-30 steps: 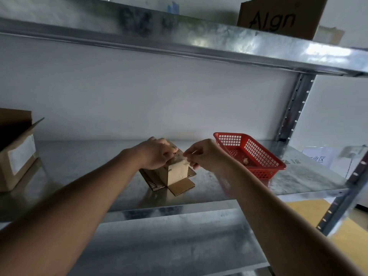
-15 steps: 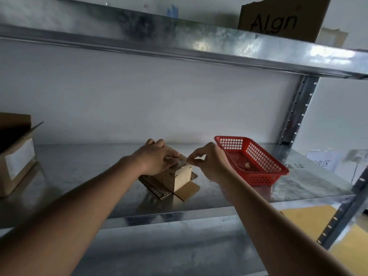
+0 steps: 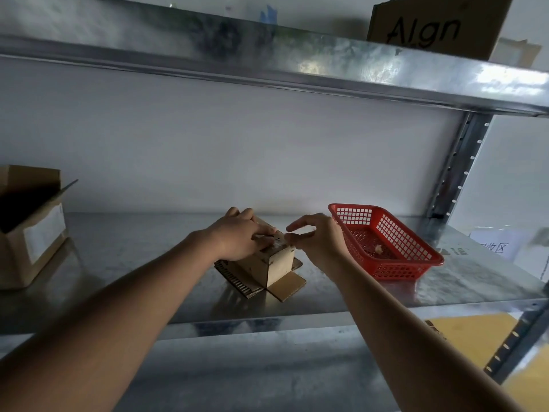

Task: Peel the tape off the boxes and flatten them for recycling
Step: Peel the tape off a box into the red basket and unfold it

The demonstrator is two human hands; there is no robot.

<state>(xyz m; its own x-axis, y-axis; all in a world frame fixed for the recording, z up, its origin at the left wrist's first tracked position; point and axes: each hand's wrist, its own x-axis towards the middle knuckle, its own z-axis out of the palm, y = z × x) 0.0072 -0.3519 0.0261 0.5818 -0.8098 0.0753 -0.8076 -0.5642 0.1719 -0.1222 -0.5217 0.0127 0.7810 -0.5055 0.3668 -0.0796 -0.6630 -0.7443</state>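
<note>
A small brown cardboard box stands on the metal shelf, its bottom flaps splayed flat around it. My left hand lies on the box's top and holds it down, fingers spread over the top face. My right hand is at the box's top right corner, thumb and forefinger pinched together at the edge where the tape sits. The tape itself is too small to make out.
A red plastic basket with a small crumpled scrap inside sits right of the box. An open cardboard box stands at the far left. Another shelf hangs overhead, carrying a box marked "Algn".
The right hand has come back to the box's top corner, with its fingers more spread. The left hand stays on the box top. The view has shifted slightly.
</note>
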